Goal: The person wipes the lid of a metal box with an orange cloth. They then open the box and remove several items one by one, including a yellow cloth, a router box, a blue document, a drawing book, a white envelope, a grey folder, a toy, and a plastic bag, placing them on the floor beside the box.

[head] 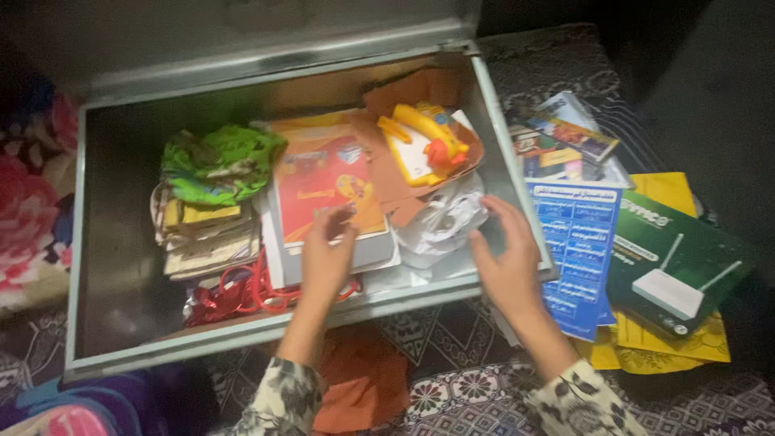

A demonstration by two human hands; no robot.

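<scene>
Both hands reach into an open metal trunk [97, 242]. The left hand [327, 258] lies on an orange-red book [323, 182] that tops a stack near the trunk's middle; its fingers [343, 216] are spread and flat on the cover, pressing rather than gripping. The right hand [508, 258] hovers over the trunk's right front corner, fingers loosely curled and holding nothing, just beside a crumpled white bag [444, 222]. Behind the bag, a yellow toy [424, 141] sits cradled in torn brown cardboard [404, 89], which seems to keep it upright. Left of the book, folded papers [206, 234] carry a green cloth [218, 161], with a red cord [254, 291] at the front. The trunk's left third is bare metal, the only open room; the right side is packed to the rim. Outside, a blue sheet [577, 242] and a green box [678, 258] lie on patterned bedding [452, 339].
</scene>
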